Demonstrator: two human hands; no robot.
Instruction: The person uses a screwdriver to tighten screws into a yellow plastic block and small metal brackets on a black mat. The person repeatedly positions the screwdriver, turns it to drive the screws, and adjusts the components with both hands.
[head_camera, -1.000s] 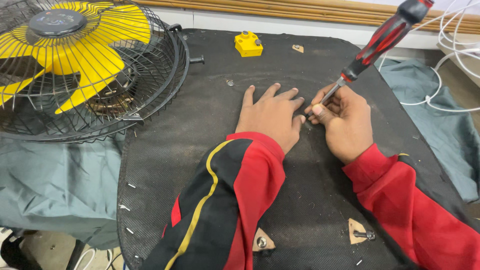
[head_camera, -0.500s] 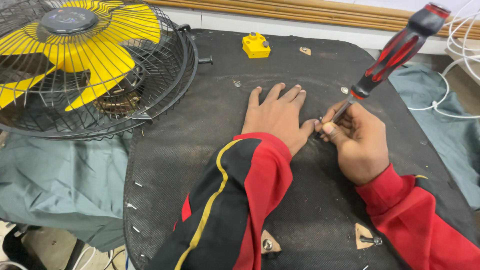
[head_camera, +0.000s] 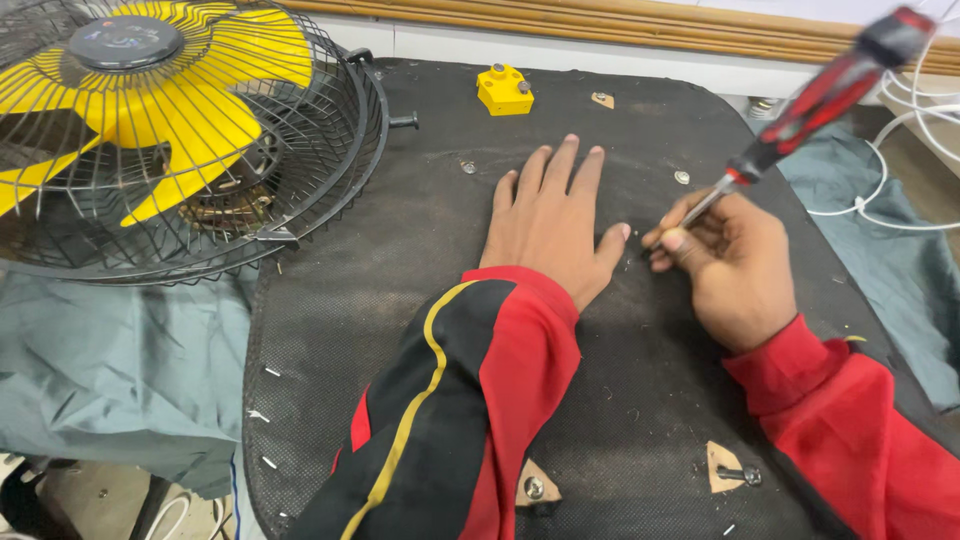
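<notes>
Hands work side by side on a dark, mesh-covered surface (head_camera: 420, 300). The left hand (head_camera: 555, 225) lies flat, palm down, fingers spread and released, gripping nothing, its thumb stretched toward the right hand. The right hand (head_camera: 725, 265) is clenched around the lower shaft of a screwdriver (head_camera: 800, 110), whose red and black handle slants up and away toward the upper right and is blurred. The tip of the screwdriver comes down at the surface just beside the left thumb; whatever it bears on is hidden by the fingers, perhaps a small screw, though I cannot tell. Both arms wear red sleeves, the left one with black panels and a yellow stripe.

At the far edge of the surface sits a small yellow block (head_camera: 504, 89) with two studs on top, well apart from the hands. A washer-like metal piece (head_camera: 681, 177) lies near the right hand. To the left, a fan (head_camera: 150, 130) with yellow blades in a black wire cage lies on its back, overlapping the surface's corner. Grey-green cloth (head_camera: 110, 370) hangs beneath it. White cables (head_camera: 920, 120) run at the far right.
</notes>
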